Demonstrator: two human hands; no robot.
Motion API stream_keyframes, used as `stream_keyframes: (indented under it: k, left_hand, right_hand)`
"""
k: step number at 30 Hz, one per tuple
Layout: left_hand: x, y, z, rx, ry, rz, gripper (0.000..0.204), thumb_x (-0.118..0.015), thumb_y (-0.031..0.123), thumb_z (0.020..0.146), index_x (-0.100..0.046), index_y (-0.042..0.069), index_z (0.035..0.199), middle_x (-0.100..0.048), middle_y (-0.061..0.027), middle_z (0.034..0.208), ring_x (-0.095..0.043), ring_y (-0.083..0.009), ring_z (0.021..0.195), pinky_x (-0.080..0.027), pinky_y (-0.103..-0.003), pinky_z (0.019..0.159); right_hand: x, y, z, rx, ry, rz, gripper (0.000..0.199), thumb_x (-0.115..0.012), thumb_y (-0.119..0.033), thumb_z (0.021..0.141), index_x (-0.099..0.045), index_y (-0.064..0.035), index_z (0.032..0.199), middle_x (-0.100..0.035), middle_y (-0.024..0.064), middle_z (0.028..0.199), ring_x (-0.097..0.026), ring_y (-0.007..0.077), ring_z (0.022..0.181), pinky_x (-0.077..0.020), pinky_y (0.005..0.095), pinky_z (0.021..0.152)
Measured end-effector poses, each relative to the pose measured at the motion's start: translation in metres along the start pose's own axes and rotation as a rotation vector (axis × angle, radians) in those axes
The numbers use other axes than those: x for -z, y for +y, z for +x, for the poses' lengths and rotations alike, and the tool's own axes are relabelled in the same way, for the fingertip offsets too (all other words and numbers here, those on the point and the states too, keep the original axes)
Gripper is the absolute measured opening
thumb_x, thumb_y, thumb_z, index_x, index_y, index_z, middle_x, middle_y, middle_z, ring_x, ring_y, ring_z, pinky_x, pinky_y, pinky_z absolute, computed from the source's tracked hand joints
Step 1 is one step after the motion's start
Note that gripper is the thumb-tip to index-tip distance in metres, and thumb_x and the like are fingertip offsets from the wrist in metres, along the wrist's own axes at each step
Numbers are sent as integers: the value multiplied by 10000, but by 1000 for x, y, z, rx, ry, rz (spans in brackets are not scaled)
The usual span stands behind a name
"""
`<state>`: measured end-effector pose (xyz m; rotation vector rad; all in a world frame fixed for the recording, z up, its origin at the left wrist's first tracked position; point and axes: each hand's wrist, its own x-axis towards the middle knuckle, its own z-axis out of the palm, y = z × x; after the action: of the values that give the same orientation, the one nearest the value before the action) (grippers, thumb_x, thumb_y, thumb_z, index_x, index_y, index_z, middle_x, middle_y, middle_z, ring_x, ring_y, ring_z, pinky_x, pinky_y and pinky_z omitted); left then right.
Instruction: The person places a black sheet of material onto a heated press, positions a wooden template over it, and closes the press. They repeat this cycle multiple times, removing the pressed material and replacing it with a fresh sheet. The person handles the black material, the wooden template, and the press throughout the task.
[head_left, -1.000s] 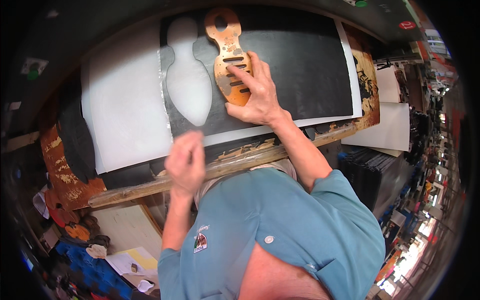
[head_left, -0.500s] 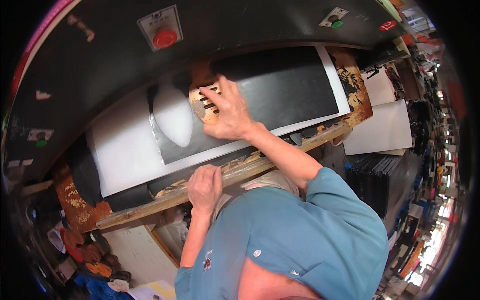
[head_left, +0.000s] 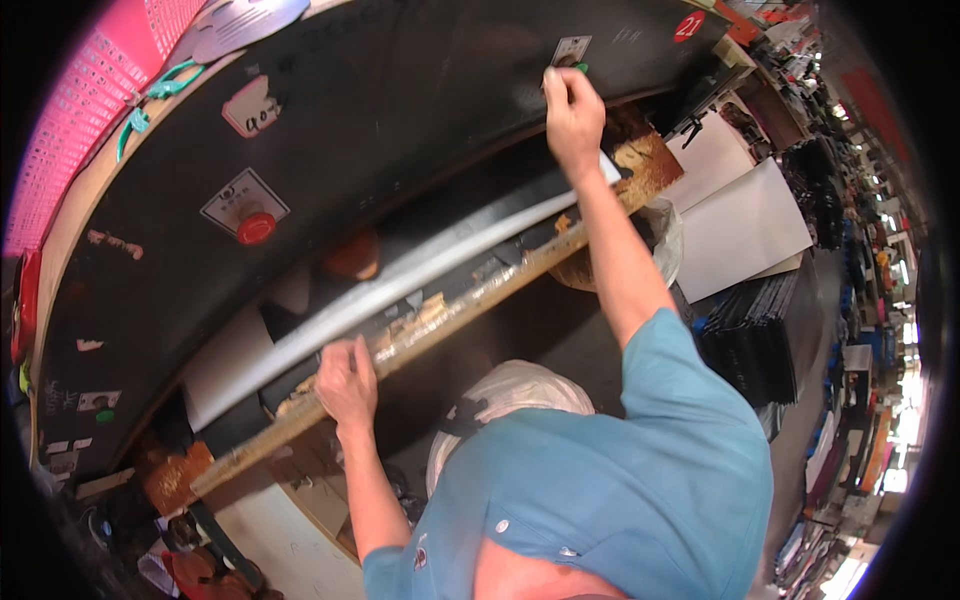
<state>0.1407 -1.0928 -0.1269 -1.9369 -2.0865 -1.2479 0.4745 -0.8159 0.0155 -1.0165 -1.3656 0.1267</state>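
At the far left a pink basket (head_left: 80,100) hangs above the dark press head (head_left: 400,120). Low on that head's left end we see a small green dot (head_left: 104,415), perhaps a button, though it is too small to tell. Further along the head sits a red button (head_left: 256,228) on a white plate.

Below it, our left hand (head_left: 347,380) rests on the wooden rail (head_left: 450,320) at the table's front, fingers curled over the edge and thumb alongside, gripping only the rail. Behind the hand lies a white sheet (head_left: 230,365). An orange die (head_left: 352,255) sits deep under the head, well away from both hands, with a long grey strip (head_left: 440,262) running in front of it.

To the right, our right hand (head_left: 573,110) reaches up to the head with fingers drawn together and empty. Their tips are against a green button (head_left: 580,68). We cannot tell which finger bears on it.

We judge the step in hand to be pressing that button, with the die in place. The next move calls for both hands kept out from under the head.

Our count:
- two hands
- one die
- one red button
- one sure green button
- one white sheet on the table
- two white boards (head_left: 745,225) at the right
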Motion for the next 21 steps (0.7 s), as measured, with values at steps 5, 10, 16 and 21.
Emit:
stream_keyframes:
  k: [5,10,16,21]
  left_hand:
    - [-6,-3,4,31,-3,35,181,-754,188,999,-686,55,896,-701,-133,854,-677,-361,715,-541,-463,651]
    - [-6,-1,20,87,24,121,255,-799,254,968,-713,36,868,-709,-157,808,-696,-327,683,-557,-457,665]
    - [-3,-1,33,116,10,72,295,-808,269,965,-713,25,831,-709,-154,797,-692,-312,662,-551,-420,648]
    - [-5,-3,28,128,14,77,316,-799,283,973,-709,12,838,-692,-173,800,-670,-340,683,-532,-424,664]
  right_hand:
    - [49,24,-47,-69,-248,-109,187,-688,-160,989,-657,-4,892,-657,147,810,-613,323,707,-497,394,673]
    - [48,25,-159,-176,-402,-180,196,-765,-176,937,-707,-41,808,-693,116,768,-666,304,690,-521,404,681]
    - [40,38,-173,123,-479,-236,157,-816,-206,898,-757,-103,795,-696,42,782,-686,298,751,-518,422,730]
    - [48,37,-171,163,-519,-203,136,-802,-192,912,-770,-96,822,-699,50,804,-686,291,758,-510,425,741]
